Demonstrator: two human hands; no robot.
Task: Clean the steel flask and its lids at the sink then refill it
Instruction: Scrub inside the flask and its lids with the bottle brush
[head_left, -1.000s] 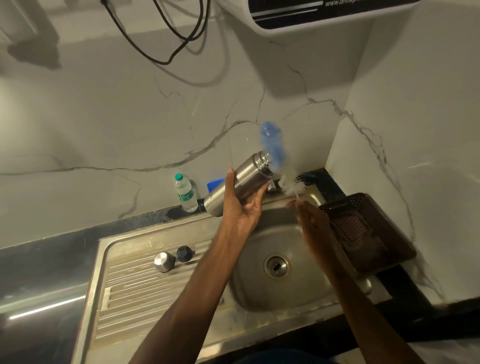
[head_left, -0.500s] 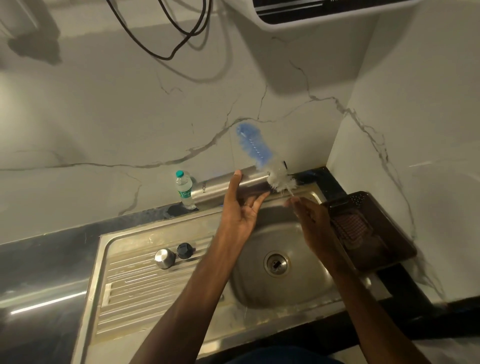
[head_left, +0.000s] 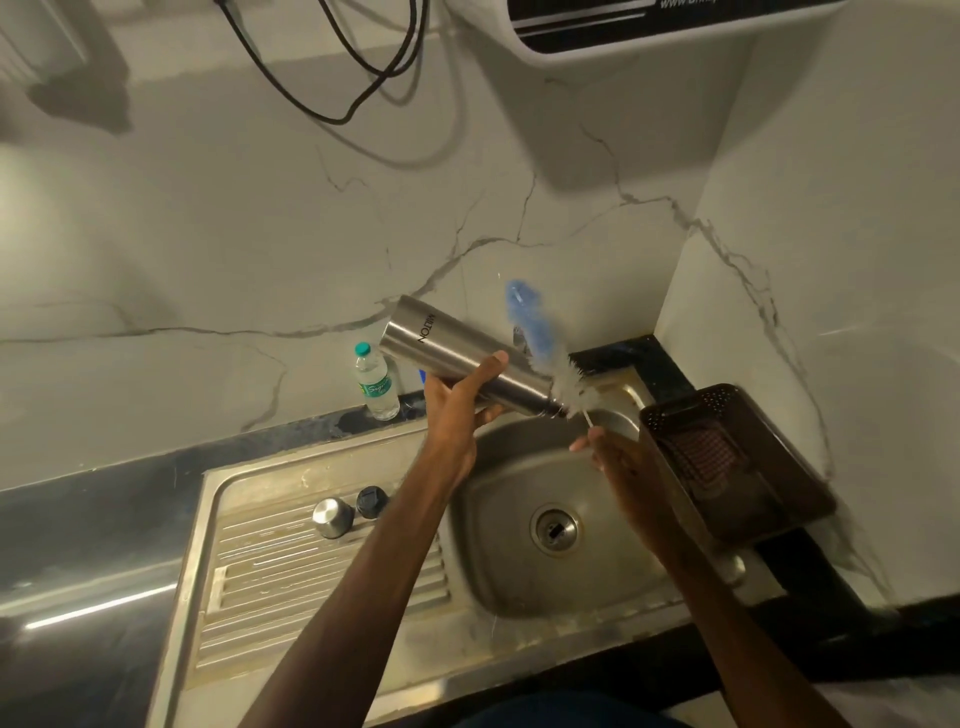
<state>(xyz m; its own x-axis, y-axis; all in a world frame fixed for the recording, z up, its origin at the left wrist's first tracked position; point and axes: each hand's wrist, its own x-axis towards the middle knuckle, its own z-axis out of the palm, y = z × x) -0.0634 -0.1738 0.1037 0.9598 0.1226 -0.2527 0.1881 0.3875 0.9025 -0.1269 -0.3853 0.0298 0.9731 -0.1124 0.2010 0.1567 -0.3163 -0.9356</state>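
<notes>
**A:** Where's the flask (head_left: 467, 364)?

**B:** Over the back edge of the sink (head_left: 519, 577), tilted, with its mouth down toward the bowl and its base up toward the wall. The left hand (head_left: 457, 402) is wrapped round its middle, thumb on top.

**A:** How does it look?

**B:** Brushed steel, a plain cylinder narrowing at the neck, with a maker's name printed along the side. I can't tell whether the inside is clean.

**A:** And the brush (head_left: 540, 353)?

**B:** It's outside the flask, with its white and blue bristles just beside the mouth (blurred, so probably moving). The right hand (head_left: 615, 460) pinches its thin wire stem low down, over the bowl.

**A:** So how should this bit be done?

**B:** I'd line the stem up with the neck before pushing in. Grip the flask firmly so it can't turn, then twist the brush right down to the base. Holding the mouth low should let the dirty water run into the bowl.

**A:** The lids?

**B:** The steel lid (head_left: 332, 517) and the black lid (head_left: 371, 501) sit side by side on the draining board, left of the bowl, and neither hand is on them. A plastic water bottle (head_left: 376, 387) stands by the wall, and a dark tray (head_left: 779, 467) sits right of the sink.
</notes>
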